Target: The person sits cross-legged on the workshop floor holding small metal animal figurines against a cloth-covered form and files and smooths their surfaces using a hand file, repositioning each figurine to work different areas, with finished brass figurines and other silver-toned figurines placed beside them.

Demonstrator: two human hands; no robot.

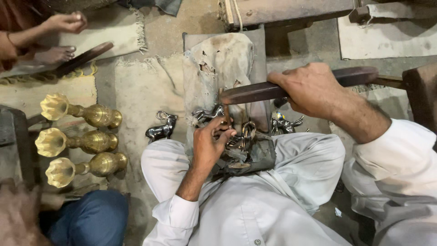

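Three vases (82, 141) lie left — metal figurine (161, 127) beside the knee.

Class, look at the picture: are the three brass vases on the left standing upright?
No: the three brass vases lie on their sides, fluted mouths pointing left.

Left hand (210, 143) pinching a thin punch (225, 110) on a silver animal figure (207, 114) over worn padding (223, 59); right hand (309, 89) gripping a dark wooden bat (273, 90); three brass vases (82, 142) lying far left.
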